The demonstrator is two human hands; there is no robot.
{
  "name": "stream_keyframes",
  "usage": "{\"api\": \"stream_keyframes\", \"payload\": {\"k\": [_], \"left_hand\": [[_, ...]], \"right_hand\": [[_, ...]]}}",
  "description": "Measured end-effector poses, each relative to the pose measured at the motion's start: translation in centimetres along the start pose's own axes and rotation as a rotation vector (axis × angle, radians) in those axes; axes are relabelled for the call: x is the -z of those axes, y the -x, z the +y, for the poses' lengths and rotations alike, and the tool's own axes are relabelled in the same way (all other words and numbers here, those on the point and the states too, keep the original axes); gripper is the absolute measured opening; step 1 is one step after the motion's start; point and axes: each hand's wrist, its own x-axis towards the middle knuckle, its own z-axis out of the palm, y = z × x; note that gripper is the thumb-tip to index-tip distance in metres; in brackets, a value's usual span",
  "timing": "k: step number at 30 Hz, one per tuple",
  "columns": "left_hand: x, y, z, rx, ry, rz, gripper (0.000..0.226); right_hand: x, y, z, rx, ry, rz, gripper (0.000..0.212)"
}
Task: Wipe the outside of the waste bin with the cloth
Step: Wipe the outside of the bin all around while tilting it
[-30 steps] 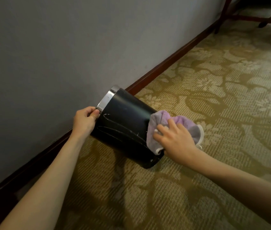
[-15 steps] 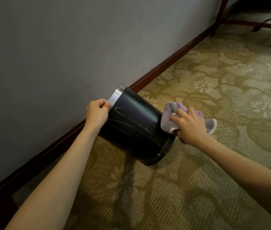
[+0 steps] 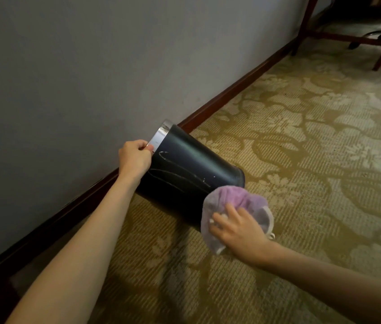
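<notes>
A black round waste bin [image 3: 185, 169] with a silver rim is tipped on its side above the carpet, its mouth facing the wall. White wet streaks run along its side. My left hand [image 3: 134, 159] grips the silver rim at the bin's upper left. My right hand [image 3: 238, 228] presses a purple and white cloth [image 3: 234, 202] against the bin's lower near end, by its base. The cloth hides part of the base edge.
A grey wall [image 3: 91, 66] with a dark wooden skirting board [image 3: 229, 94] runs along the left, right behind the bin. Patterned green-gold carpet [image 3: 313, 148] covers the floor. Wooden furniture legs [image 3: 301, 24] and chair castors stand at the top right.
My right hand has brought the cloth from the bin's far upper side down to its near lower end. The left hand keeps its hold on the rim.
</notes>
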Motion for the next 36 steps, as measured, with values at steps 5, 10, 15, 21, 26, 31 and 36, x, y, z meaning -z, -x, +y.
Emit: {"api": "stream_keyframes", "payload": {"k": [5,10,15,21,26,31,36], "left_hand": [[-0.4,0.5,0.9,-0.041,-0.012,-0.036,0.024],[0.1,0.5,0.9,-0.03,0.025,-0.134,0.031],[0.6,0.7,0.7,-0.038,0.052,-0.224,0.029],[1.1,0.6,0.3,-0.055,0.1,-0.306,0.025],[1.9,0.5,0.5,-0.012,0.155,-0.475,0.017],[1.1,1.2,1.8,-0.043,0.179,-0.492,0.012],[0.1,2.3,3.0,-0.087,0.177,-0.514,0.015]], "right_hand": [[1.2,-0.6,1.3,-0.104,-0.124,-0.013,0.034],[3.7,-3.7,5.8,-0.343,-0.138,0.024,0.04],[5.9,-8.6,5.9,-0.31,-0.147,0.154,0.043],[5.0,-8.7,5.3,-0.232,-0.104,0.149,0.044],[1.9,-4.6,7.8,-0.38,-0.128,0.001,0.042],[2.3,-5.3,9.8,-0.538,-0.213,-0.01,0.037],[5.5,-9.6,8.9,-0.506,-0.27,0.197,0.039]]}}
